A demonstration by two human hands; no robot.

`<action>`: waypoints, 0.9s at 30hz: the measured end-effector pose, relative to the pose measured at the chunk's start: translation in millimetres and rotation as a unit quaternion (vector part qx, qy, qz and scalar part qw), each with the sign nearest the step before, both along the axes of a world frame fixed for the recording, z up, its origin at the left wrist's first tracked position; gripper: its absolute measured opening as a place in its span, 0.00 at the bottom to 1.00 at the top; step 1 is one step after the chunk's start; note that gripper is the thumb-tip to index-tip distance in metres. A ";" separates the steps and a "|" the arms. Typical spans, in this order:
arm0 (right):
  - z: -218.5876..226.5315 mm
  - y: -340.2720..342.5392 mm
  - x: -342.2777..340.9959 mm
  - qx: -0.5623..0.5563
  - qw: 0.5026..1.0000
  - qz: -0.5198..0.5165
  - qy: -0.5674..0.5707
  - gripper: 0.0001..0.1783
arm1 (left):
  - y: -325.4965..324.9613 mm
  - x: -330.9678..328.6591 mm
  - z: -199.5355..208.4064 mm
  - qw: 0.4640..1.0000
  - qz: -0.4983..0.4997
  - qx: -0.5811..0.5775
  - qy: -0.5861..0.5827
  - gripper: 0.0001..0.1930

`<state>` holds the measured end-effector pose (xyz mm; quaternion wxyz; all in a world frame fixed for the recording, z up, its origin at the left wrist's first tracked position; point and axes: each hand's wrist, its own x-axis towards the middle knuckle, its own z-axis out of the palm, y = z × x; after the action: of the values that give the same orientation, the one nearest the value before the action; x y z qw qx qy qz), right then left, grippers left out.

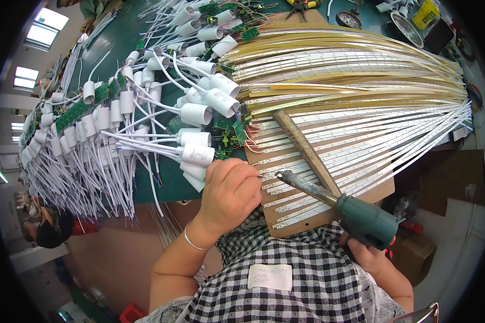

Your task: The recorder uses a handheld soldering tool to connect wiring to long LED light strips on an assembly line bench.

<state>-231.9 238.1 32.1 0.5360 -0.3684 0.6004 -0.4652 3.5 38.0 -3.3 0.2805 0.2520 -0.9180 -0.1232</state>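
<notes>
My right hand point(367, 255) is closed round the green handle of a soldering iron point(364, 215). Its dark tip reaches left over the ends of the white LED strips point(328, 156), close to my left fingers. My left hand point(231, 188) is pinched on a thin wire at those strip ends; the fingers mostly hide it. Just left of that hand lie white cylindrical lamp caps point(198, 154) with white cables. Small green circuit boards point(229, 128) with thin red and white wires sit between the caps and the strips.
The strips fan out on a brown board point(380, 188), with a narrow wooden bar point(307, 153) across them. Many more caps and cables point(86, 161) cover the green table at left. Pliers point(302, 6) and a round metal dish point(349, 19) stand at the back.
</notes>
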 end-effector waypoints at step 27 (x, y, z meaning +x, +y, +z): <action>-13.2 -111.3 65.7 -0.148 0.985 -0.065 0.056 0.12 | -3.2 -10.3 5.7 0.995 0.009 0.008 0.102 0.10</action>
<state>-166.2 126.7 18.9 0.4097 -0.4293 0.5768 -0.5613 -6.8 34.8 2.4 0.3714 0.2484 -0.8815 -0.1529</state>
